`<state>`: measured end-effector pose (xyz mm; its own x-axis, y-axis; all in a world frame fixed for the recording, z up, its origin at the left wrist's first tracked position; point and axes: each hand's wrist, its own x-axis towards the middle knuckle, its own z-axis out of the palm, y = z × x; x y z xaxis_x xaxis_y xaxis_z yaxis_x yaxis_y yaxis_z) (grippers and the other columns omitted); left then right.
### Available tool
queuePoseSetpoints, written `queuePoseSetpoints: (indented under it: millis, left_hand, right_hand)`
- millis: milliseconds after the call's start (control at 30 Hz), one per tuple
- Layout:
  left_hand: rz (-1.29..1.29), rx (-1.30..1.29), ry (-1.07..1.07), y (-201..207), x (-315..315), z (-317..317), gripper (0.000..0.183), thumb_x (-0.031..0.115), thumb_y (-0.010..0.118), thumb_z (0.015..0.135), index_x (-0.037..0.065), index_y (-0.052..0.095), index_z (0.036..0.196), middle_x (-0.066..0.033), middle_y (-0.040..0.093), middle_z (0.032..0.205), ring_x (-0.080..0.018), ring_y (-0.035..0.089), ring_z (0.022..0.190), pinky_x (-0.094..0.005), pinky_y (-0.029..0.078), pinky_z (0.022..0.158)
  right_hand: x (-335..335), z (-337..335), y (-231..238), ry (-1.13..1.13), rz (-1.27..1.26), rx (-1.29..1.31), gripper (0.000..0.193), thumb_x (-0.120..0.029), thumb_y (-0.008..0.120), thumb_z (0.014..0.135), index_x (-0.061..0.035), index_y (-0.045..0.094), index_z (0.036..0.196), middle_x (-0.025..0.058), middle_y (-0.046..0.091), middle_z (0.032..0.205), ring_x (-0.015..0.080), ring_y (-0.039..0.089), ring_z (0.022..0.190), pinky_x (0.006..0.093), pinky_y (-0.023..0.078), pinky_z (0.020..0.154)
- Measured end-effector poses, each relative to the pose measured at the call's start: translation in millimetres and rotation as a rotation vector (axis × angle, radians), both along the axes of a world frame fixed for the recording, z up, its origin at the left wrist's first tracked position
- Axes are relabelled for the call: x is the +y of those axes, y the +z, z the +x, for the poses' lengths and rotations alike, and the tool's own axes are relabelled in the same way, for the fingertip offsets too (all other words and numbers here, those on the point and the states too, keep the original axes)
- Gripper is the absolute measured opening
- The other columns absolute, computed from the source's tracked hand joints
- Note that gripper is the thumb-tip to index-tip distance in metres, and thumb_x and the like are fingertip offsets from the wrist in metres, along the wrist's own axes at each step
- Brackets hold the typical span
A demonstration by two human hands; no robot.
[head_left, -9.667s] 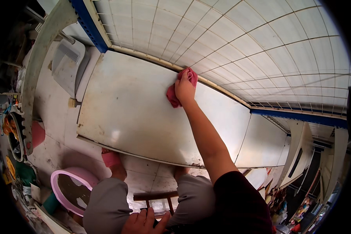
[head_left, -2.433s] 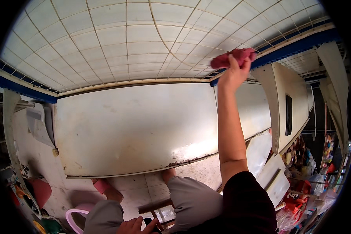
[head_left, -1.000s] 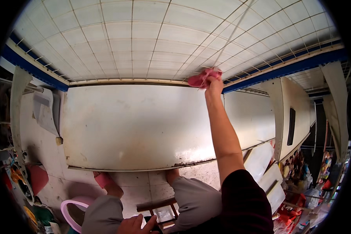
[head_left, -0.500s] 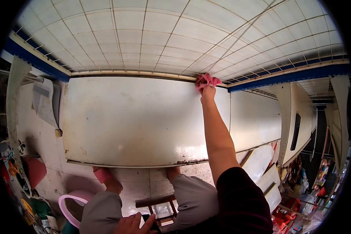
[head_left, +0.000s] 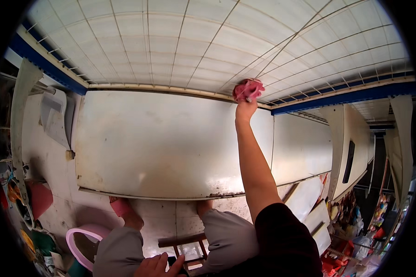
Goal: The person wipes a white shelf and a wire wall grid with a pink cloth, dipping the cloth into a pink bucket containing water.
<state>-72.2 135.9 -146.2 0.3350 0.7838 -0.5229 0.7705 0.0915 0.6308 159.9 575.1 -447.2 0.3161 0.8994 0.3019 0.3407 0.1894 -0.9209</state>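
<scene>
Reaching up and ahead, my right hand point(head_left: 246, 108) grips a bunched pink cloth point(head_left: 248, 90). The cloth presses against the white wire grid point(head_left: 171, 69) at the back, just above the far edge of a white metal shelf panel point(head_left: 162, 143). Most of the fingers are hidden behind the cloth. Low in the picture, my left hand point(head_left: 153, 267) rests near my lap with its fingers stretched and a gap beside one of them. A small dark thing shows next to those fingers, too unclear to name.
A wooden stool point(head_left: 182, 240) stands between my legs, and a pink-rimmed tub point(head_left: 71, 237) to their left. At left is a grey dustpan point(head_left: 53, 115). Blue rails point(head_left: 346, 96) frame the grid. Loose white panels point(head_left: 305, 198) lean at right beside bagged goods point(head_left: 356, 249).
My right hand and the pink cloth have moved slightly up the wire grid, away from the shelf's back edge. The view has shifted a little. My left hand stays low.
</scene>
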Motion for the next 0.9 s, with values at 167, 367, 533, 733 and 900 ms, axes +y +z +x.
queuePoseSetpoints:
  millis: [167,367,533,733,900]
  left_hand:
    - [0.011,-0.029,0.008,0,0,-4,0.055,0.029,0.063,0.081,0.013,0.046,0.131,-0.0213,0.053,0.114,-0.0344,0.051,0.102,-0.0425,0.043,0.084]
    - [0.062,-0.026,0.036,0,-10,-7,0.054,0.029,0.062,0.081,0.013,0.046,0.130,-0.0213,0.053,0.114,-0.0342,0.051,0.102,-0.0424,0.043,0.085]
    - [0.034,-0.019,0.039,1,-11,-9,0.053,0.029,0.062,0.082,0.013,0.046,0.130,-0.0212,0.053,0.114,-0.0338,0.051,0.102,-0.0422,0.043,0.085]
    - [0.072,-0.022,0.048,1,-12,-11,0.053,0.029,0.062,0.082,0.012,0.047,0.130,-0.0210,0.053,0.113,-0.0334,0.051,0.102,-0.0421,0.043,0.085]
    - [0.046,-0.021,0.045,0,-4,-13,0.052,0.029,0.062,0.082,0.012,0.048,0.129,-0.0207,0.053,0.113,-0.0333,0.051,0.102,-0.0422,0.043,0.085]
  right_hand:
    - [-12,21,-51,0.002,-0.179,-0.255,0.029,-0.011,0.066,0.073,-0.0054,0.062,0.100,0.0076,0.067,0.094,0.0187,0.062,0.086,0.0292,0.048,0.077]
    - [-14,-34,35,0.262,-0.536,0.683,0.035,0.006,0.055,0.078,-0.0022,0.056,0.112,0.0065,0.062,0.100,0.0168,0.060,0.091,0.0253,0.048,0.080]
    - [-25,-44,124,0.254,0.056,0.637,0.010,0.003,0.058,0.082,-0.0026,0.055,0.089,0.0023,0.058,0.086,0.0104,0.054,0.076,0.0242,0.045,0.072]
    - [-17,-39,28,0.185,-0.053,-0.059,0.024,0.003,0.059,0.077,-0.0059,0.059,0.099,0.0033,0.061,0.091,0.0146,0.056,0.083,0.0255,0.044,0.074]
    - [5,4,-66,0.251,0.078,-0.754,0.037,-0.024,0.052,0.086,-0.0084,0.056,0.119,0.0125,0.059,0.115,0.0234,0.057,0.103,0.0312,0.047,0.083]
